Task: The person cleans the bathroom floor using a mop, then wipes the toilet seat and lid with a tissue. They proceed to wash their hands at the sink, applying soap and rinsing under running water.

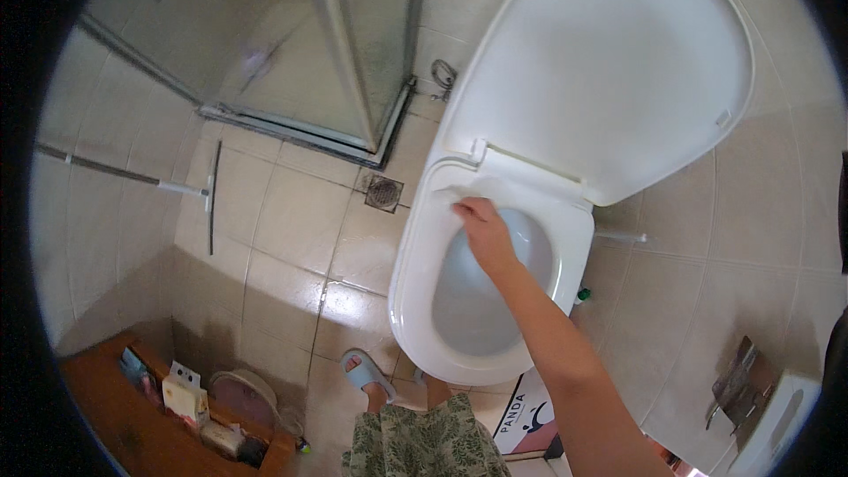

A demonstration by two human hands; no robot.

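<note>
My right hand (485, 228) reaches over the toilet seat (416, 305) from the lower right. Its fingers are bent together at the rear left of the seat, near the hinge. A thin white wipe, perhaps tissue (452, 193), shows at the fingertips, blurred and hard to tell from the white seat. Below my forearm lies the open toilet bowl (467, 305). The toilet lid (616, 59) is raised and leans back. My left hand is out of view.
A floor squeegee (211, 199) leans at the left, near a floor drain (383, 193) and a glass shower enclosure (285, 73). A wooden cabinet (119, 404) holding several items stands lower left, beside a round basin (245, 397). A printed box (523, 414) sits below the toilet.
</note>
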